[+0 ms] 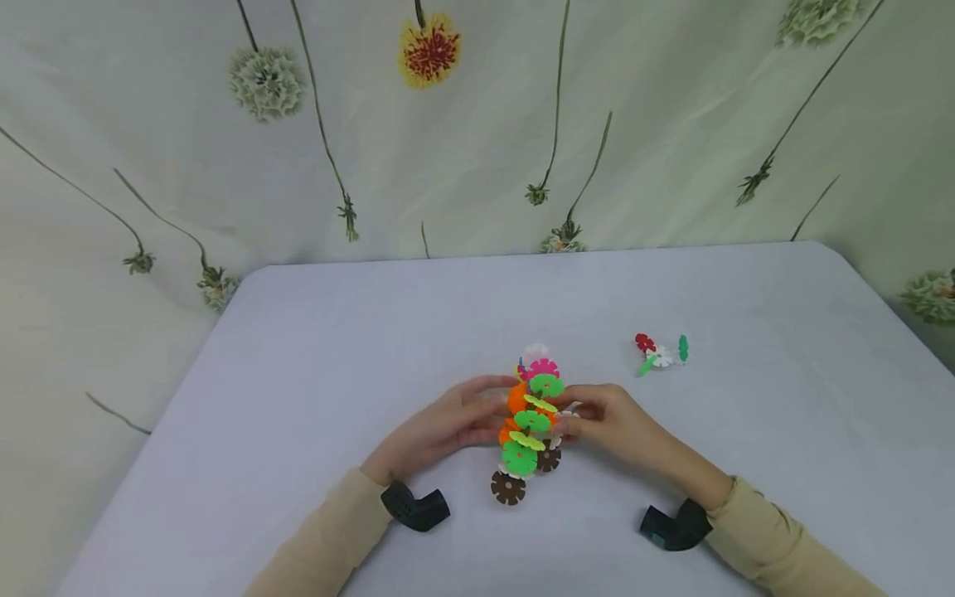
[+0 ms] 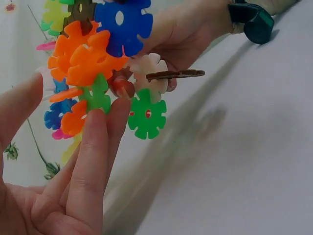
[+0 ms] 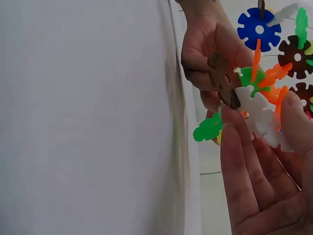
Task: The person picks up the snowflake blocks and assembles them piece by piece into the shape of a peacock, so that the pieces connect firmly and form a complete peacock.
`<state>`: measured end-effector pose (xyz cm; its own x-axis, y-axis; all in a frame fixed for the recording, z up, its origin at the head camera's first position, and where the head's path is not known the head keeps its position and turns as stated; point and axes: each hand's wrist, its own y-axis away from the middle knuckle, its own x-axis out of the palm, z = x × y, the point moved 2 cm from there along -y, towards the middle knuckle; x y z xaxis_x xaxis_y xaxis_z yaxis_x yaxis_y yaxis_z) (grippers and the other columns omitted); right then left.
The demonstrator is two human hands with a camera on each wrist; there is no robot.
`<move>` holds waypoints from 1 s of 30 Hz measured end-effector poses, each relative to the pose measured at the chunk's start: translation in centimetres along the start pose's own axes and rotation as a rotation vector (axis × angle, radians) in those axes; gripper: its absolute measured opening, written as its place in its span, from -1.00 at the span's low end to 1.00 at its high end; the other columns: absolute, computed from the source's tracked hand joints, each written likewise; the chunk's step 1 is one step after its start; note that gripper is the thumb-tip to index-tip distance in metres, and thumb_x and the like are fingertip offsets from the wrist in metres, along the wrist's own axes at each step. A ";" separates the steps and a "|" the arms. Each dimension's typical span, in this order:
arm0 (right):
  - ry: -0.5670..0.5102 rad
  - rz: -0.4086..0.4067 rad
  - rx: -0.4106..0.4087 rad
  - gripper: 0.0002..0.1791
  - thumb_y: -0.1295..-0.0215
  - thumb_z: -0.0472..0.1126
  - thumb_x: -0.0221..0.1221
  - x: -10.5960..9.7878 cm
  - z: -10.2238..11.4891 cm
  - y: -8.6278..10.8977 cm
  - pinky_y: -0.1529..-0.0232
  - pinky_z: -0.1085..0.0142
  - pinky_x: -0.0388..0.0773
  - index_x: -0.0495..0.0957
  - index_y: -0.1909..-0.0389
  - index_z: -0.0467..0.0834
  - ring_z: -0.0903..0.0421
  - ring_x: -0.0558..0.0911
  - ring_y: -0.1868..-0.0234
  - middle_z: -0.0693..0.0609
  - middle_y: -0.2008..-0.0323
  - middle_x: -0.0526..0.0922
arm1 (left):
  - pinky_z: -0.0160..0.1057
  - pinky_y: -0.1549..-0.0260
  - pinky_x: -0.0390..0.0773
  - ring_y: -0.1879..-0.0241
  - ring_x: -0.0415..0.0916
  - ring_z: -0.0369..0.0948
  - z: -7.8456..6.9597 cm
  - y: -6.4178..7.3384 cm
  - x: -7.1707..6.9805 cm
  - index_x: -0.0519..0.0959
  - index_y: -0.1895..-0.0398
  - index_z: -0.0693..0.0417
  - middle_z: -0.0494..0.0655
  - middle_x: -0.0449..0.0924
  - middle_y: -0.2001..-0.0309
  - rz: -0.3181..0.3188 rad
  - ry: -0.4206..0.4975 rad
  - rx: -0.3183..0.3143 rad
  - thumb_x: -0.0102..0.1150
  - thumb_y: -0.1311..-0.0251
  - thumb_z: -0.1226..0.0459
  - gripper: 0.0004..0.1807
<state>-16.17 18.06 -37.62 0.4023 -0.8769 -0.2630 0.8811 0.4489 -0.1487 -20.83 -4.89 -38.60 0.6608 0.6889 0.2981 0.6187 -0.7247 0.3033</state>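
Note:
A cluster of interlocked plastic snowflake discs (image 1: 532, 421) in orange, green, yellow, pink, brown, white and blue is held up between both hands over the table. My left hand (image 1: 455, 423) holds it from the left; its fingertips meet a green disc (image 2: 98, 98) below several orange discs (image 2: 88, 58). From the other side, my right hand (image 1: 612, 419) grips it with thumb and fingers around white discs (image 3: 259, 117), beside a brown disc (image 3: 222, 76). A blue disc (image 3: 249, 30) sticks out at the top in the right wrist view. Some of the cluster's inner joints are hidden.
On the white table (image 1: 358, 332), to the right and behind the hands, lies a small group of discs: a red one (image 1: 645, 342), a white one (image 1: 660, 357) and green ones (image 1: 683, 348). A flower-patterned cloth (image 1: 477, 149) hangs behind the table's far edge.

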 end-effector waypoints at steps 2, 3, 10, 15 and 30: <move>0.056 0.001 -0.015 -0.73 -0.14 -0.33 0.28 -0.2 0.0 -0.1 0.29 0.28 0.60 0.58 0.12 -0.30 0.08 0.62 0.39 -0.07 0.22 0.63 | -0.11 -0.02 0.44 -0.05 0.44 0.00 0.2 -0.1 0.1 0.16 -0.33 0.19 0.18 0.37 -0.15 -0.016 0.021 -0.014 0.07 -0.32 0.17 -0.41; 0.084 -0.004 -0.022 -0.74 -0.13 -0.32 0.30 -0.2 -0.1 -0.2 0.28 0.29 0.60 0.59 0.14 -0.28 0.09 0.61 0.36 -0.06 0.22 0.63 | -0.12 -0.01 0.45 -0.04 0.45 0.00 0.3 -0.2 0.2 0.15 -0.33 0.19 0.18 0.38 -0.14 -0.028 0.023 -0.022 0.09 -0.30 0.16 -0.38; 0.242 -0.051 -0.043 -0.70 -0.08 -0.24 0.35 -0.2 0.2 -0.3 0.26 0.32 0.58 0.62 0.15 -0.24 0.14 0.57 0.32 0.00 0.23 0.65 | -0.15 0.00 0.45 -0.04 0.46 -0.04 0.4 -0.3 0.6 0.08 -0.38 0.26 0.16 0.38 -0.17 -0.035 0.038 -0.038 0.10 -0.30 0.13 -0.29; 0.303 -0.040 -0.024 -0.67 -0.07 -0.24 0.36 -0.2 0.5 -0.1 0.29 0.34 0.58 0.60 0.13 -0.23 0.17 0.58 0.34 0.02 0.23 0.64 | -0.16 0.02 0.47 -0.02 0.48 -0.04 0.3 -0.3 0.7 0.08 -0.37 0.33 0.17 0.38 -0.17 -0.025 0.012 -0.045 0.03 -0.34 0.14 -0.32; 0.378 -0.017 0.010 -0.60 -0.20 -0.27 0.26 -7.0 2.5 1.9 0.35 0.33 0.58 0.50 -0.08 -0.20 0.14 0.59 0.31 -0.06 0.11 0.60 | -0.18 0.06 0.50 -0.01 0.50 -0.04 0.7 0.1 0.6 0.13 -0.38 0.24 0.17 0.40 -0.16 -0.081 -0.079 -0.047 0.04 -0.33 0.26 -0.39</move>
<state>-16.72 24.67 -33.69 0.2692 -0.7579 -0.5943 0.8901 0.4315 -0.1471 -20.10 -4.57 -39.06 0.6420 0.7404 0.1990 0.6521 -0.6638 0.3662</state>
